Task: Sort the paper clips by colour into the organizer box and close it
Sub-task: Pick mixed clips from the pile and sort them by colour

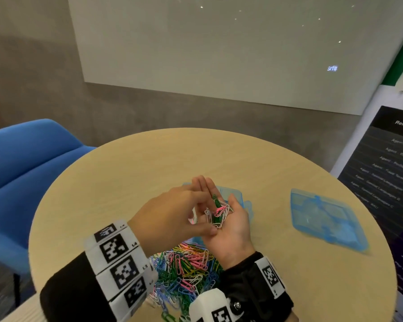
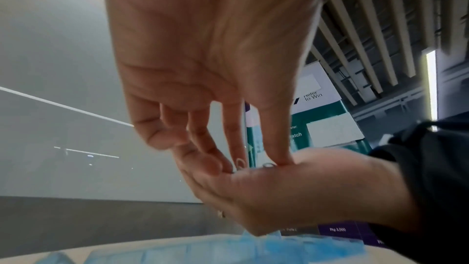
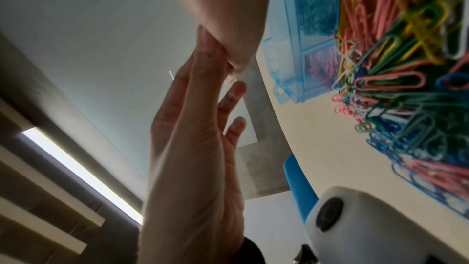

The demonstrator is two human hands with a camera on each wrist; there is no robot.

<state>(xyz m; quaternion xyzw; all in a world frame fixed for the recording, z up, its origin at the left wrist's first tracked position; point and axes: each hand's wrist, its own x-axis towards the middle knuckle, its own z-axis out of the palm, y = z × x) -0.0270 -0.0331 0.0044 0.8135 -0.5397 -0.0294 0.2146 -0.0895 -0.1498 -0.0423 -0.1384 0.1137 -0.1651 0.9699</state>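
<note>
My right hand (image 1: 216,191) lies palm up over the blue organizer box (image 1: 240,197), fingers straight, carrying a small bunch of white, pink and green paper clips (image 1: 217,212). My left hand (image 1: 207,217) reaches over from the left. Its thumb and forefinger come down into that palm and pinch a white clip (image 2: 240,163), while its other fingers curl. In the left wrist view the left hand (image 2: 259,160) meets the palm above the box (image 2: 253,248). The right wrist view shows the right hand (image 3: 218,71) edge-on, with pink clips in one compartment of the box (image 3: 299,47). The hands hide most of the box.
A big mixed pile of clips (image 1: 186,268) lies on the round wooden table (image 1: 149,163) near me, between my wrists. The box's blue lid (image 1: 326,219) lies apart at the right. A blue chair (image 1: 26,163) stands to the left and a poster stand (image 1: 386,159) to the right.
</note>
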